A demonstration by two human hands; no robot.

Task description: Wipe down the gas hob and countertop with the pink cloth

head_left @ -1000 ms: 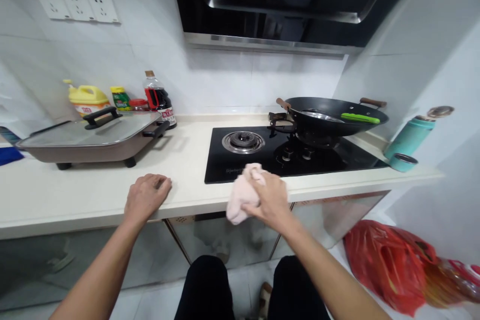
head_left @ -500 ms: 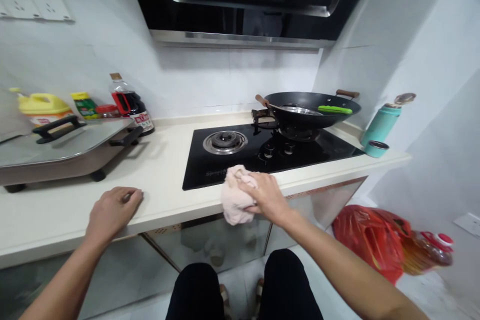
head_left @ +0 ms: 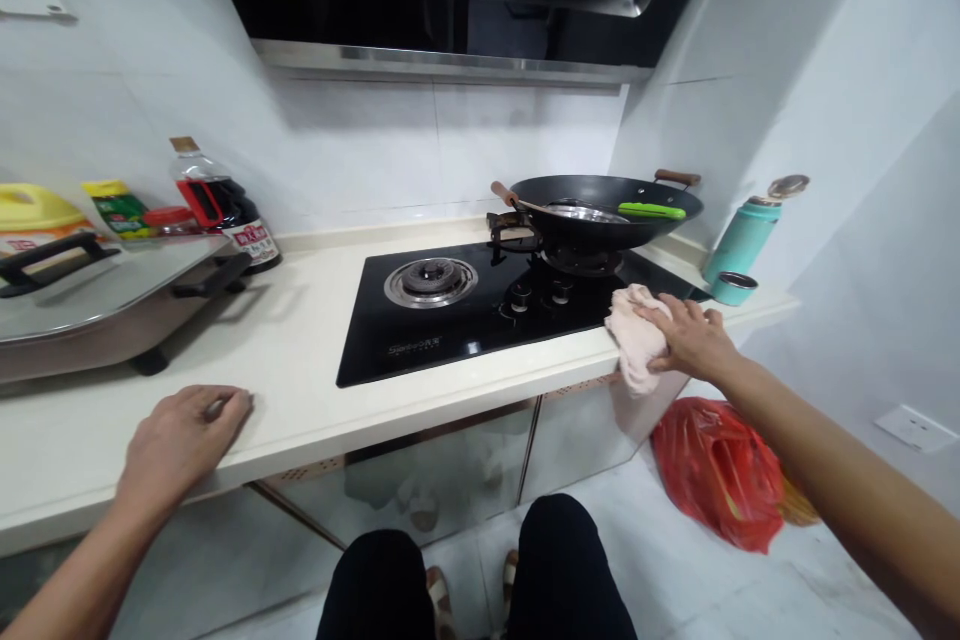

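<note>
My right hand point(head_left: 694, 332) grips a crumpled pale pink cloth point(head_left: 636, 335) at the front edge of the black gas stove point(head_left: 420, 340). Part of the cloth lies on the stove's front right, and the rest drapes over the counter edge. My left hand point(head_left: 184, 435) rests on the white countertop point(head_left: 300, 320) near its front edge, left of the stove, its fingers curled in and nothing visible in them. Behind the cloth, a black wok point(head_left: 607, 230) with wooden handles sits on the right burner, a green-handled utensil point(head_left: 651, 210) lying across it.
Left stand an electric pan with a glass lid point(head_left: 112, 305), a dark sauce bottle point(head_left: 225, 205) and yellow containers. A teal flask point(head_left: 742, 235) and its cup point(head_left: 733, 288) are at the right end. A red plastic bag point(head_left: 716, 470) lies on the floor below.
My right hand has slid the cloth rightward along the stove's front edge, from the middle to near the right end. My left hand stays on the counter. The view has shifted slightly right.
</note>
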